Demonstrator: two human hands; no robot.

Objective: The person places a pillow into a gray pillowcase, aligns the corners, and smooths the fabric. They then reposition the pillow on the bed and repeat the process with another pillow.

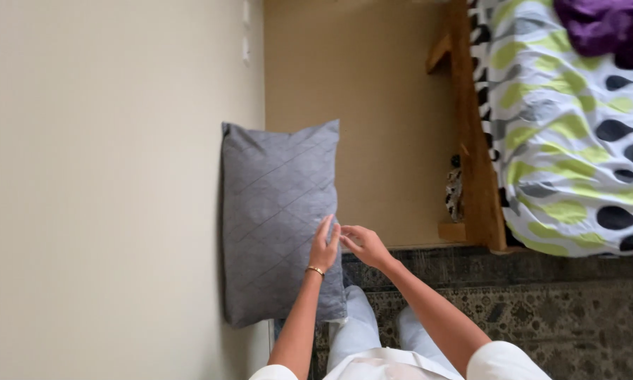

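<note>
We see both hands meeting at the lower middle of the frame, at the right edge of a grey pillow (277,218). The left hand (323,246), with a thin gold bracelet (315,270) at the wrist, lies flat against the pillow's fabric, fingers stretched out and close together, not curled round anything. The right hand (364,245) is just beside it, fingers loosely bent and thumb turned toward the pillow's edge; its fingertips come close to the left hand's, but we cannot tell whether it pinches the fabric or only touches it.

The pillow stands left of centre in the frame, against the pale wall (98,190) that fills the left side. It is plump and rectangular, with stitched diagonal lines forming a diamond pattern across its cover and a slightly darker shade along the edge near the hands.

At the bottom we see pale blue trouser legs (358,327) over a dark patterned rug (555,309). In the upper right lies a bed with a wooden frame (471,141), a cover (570,141) printed in green, grey and black drops, and a purple cloth (605,28) in the corner.
</note>
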